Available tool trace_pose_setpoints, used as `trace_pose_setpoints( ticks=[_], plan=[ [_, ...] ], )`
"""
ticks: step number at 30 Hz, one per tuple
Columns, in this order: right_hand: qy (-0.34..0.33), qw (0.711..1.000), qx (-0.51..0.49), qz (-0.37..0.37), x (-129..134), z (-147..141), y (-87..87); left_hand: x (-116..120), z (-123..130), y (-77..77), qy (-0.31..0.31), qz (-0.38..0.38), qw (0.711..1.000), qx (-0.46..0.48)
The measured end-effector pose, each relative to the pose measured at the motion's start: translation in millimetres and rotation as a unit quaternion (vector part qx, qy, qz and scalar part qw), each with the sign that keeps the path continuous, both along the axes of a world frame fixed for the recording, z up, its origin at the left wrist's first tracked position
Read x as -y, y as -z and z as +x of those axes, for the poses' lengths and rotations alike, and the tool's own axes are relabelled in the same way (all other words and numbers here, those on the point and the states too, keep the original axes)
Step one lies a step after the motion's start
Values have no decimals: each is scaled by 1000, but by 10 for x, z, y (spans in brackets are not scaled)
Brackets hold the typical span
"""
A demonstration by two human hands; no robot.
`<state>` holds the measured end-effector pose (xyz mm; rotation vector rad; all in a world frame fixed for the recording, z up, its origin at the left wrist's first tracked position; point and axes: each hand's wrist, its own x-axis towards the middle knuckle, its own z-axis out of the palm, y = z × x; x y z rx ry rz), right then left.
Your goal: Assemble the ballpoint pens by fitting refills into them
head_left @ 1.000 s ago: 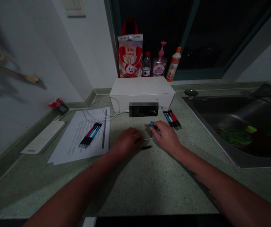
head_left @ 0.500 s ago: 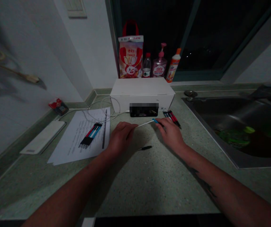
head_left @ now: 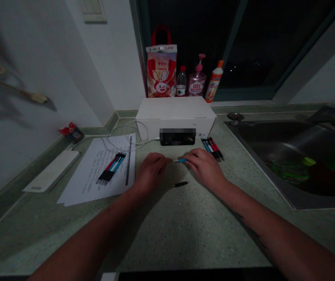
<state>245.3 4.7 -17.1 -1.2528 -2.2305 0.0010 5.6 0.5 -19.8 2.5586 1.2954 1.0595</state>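
White rod [head_left: 175, 160] pinched in left hand [head_left: 150, 171] now shows shorter beside blue barrel [head_left: 182, 160] gripped in right hand [head_left: 207, 168].

White box [head_left: 175, 107] near counter [head_left: 185, 234] back edge, dark device [head_left: 177, 140] just in front, partly pixelated. Behind box: red-and-white bag [head_left: 161, 72], red-cap bottle [head_left: 181, 84], pink pump bottle [head_left: 196, 84], orange-cap bottle [head_left: 214, 82]. Sink [head_left: 263, 166] set into counter's right side. White slab [head_left: 52, 172] by left edge, red-and-dark packet [head_left: 71, 132] further up it, toward back-left corner.
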Motion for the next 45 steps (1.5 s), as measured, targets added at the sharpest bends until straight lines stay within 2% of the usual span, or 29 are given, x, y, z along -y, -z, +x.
trace_pose_setpoints(
  ticks=[3, 6, 7, 8, 10, 13, 16, 19, 24, 27, 36, 45],
  plan=[
    [-17, 1000, 8, -10, 17, -33, -12, 32, 49, 43, 8, -21, 999, 31],
    [28, 999, -25, -16, 9, -24, -4, 74, 91, 59, -64, -12, 993, 97],
    [52, 998, -40, -17, 4, -17, 1, 89, 101, 56, -72, -11, 992, 101],
    [74, 996, -54, -18, 1, -11, 6, 104, 111, 49, -59, -17, 994, 88],
    [102, 992, -74, -22, -1, -6, 14, 134, 132, 29, 16, -45, 999, 24],
    [97, 992, -77, -22, 9, -12, 13, 171, 170, -5, 133, -82, 984, -83],
    [81, 995, -58, -12, 17, -12, -7, 186, 200, -28, 168, -86, 975, -119],
    [80, 996, -24, -13, 13, 5, -34, 166, 186, -26, 134, -93, 983, -87],
    [45, 998, 42, -23, 0, 32, -33, 71, 82, 1, -14, -71, 995, 67],
    [15, 998, 53, -19, -2, 26, -17, 30, 39, -8, -46, -55, 991, 109],
    [0, 996, 81, -30, 20, -3, -18, 54, 67, 0, -12, -82, 991, 101],
    [1, 995, 89, -35, 15, 12, -5, 49, 58, 2, -19, -89, 991, 99]
  ],
)
